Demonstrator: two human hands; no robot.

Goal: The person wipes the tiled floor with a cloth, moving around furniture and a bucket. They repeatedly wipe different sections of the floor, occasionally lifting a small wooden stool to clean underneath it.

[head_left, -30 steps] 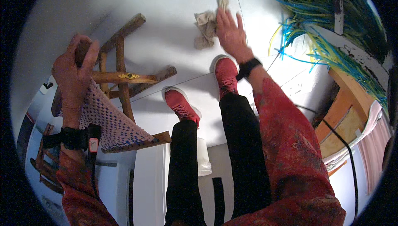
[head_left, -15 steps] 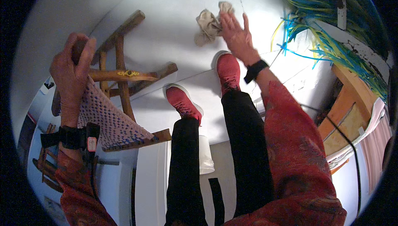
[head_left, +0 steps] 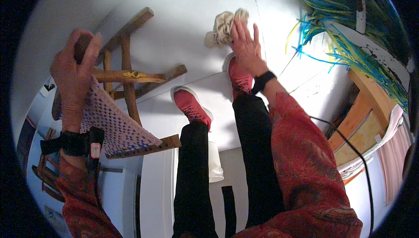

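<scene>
A tilted wooden chair (head_left: 126, 74) with a pink-and-blue woven seat (head_left: 118, 122) stands at my left. My left hand (head_left: 72, 65) is wrapped round the dark end of one of its wooden bars. A crumpled beige cloth (head_left: 223, 25) is at the top middle, over the white floor. My right hand (head_left: 248, 46) is on this cloth, its fingers stretched along it and one finger apart. The palm's hold is hidden from above. Beige folds bulge out past the fingertips and to the left of the hand.
My red shoes (head_left: 192, 105) stand between the chair and my right hand. Blue, green and yellow strips (head_left: 340, 19) hang at the upper right, near a worn white bar (head_left: 371, 43). A wooden piece of furniture (head_left: 366, 111) is at the right. Behind my legs stands a white bin (head_left: 214, 163).
My right hand has moved slightly down toward my shoes, and the cloth has shifted and bunched up with it. My left hand keeps its hold on the chair.
</scene>
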